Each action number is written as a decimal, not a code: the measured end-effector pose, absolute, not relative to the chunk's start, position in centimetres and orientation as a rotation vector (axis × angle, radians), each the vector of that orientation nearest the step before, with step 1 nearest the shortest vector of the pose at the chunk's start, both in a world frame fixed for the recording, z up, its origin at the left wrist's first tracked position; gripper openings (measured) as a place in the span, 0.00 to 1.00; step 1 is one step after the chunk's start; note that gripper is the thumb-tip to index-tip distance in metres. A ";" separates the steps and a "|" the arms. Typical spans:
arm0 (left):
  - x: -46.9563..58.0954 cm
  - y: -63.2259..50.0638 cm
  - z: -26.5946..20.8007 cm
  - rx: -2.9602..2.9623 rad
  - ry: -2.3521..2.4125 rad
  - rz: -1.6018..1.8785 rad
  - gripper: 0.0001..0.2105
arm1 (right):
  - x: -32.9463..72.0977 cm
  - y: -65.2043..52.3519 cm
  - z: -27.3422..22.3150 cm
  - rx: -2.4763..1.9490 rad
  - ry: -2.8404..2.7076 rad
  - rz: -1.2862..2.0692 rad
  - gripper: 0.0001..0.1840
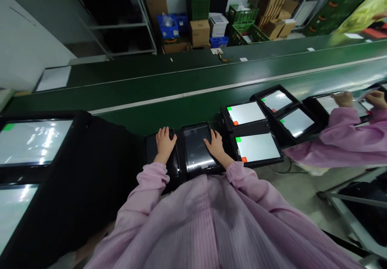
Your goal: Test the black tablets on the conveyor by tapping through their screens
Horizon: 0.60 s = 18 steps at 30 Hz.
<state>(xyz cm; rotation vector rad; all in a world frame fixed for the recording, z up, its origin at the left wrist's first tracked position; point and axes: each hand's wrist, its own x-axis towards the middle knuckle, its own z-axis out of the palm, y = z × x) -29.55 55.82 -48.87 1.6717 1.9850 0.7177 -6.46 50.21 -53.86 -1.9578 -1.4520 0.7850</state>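
Two dark, unlit tablet-like screens lie side by side in front of me at the near edge of the green bench. My left hand rests on the left dark screen, its fingers stretched out over the upper right part. My right hand lies on the right edge of the other dark screen, thumb and fingers apart. That screen has a glossy black frame and a small pale label at its lower edge. Neither hand appears to lift anything.
Lit white screens with green and red corner marks stand right of me. A co-worker's hands work over another screen further right. Large lit screens in a black housing stand at left. Crates and boxes stand behind the green bench.
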 end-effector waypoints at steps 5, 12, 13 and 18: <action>-29.2 55.9 -49.3 1.706 2.056 0.706 0.30 | -5.7 51.1 -53.6 -1.936 -1.474 0.790 0.36; -28.8 56.0 -49.8 1.699 2.098 0.683 0.31 | -5.2 51.9 -53.7 -1.936 -1.460 0.843 0.35; -28.7 56.1 -49.8 1.695 2.105 0.679 0.31 | -5.2 52.1 -53.7 -1.933 -1.460 0.852 0.35; -28.3 56.1 -49.5 1.688 2.130 0.663 0.31 | -5.0 53.1 -53.8 -1.924 -1.461 0.899 0.39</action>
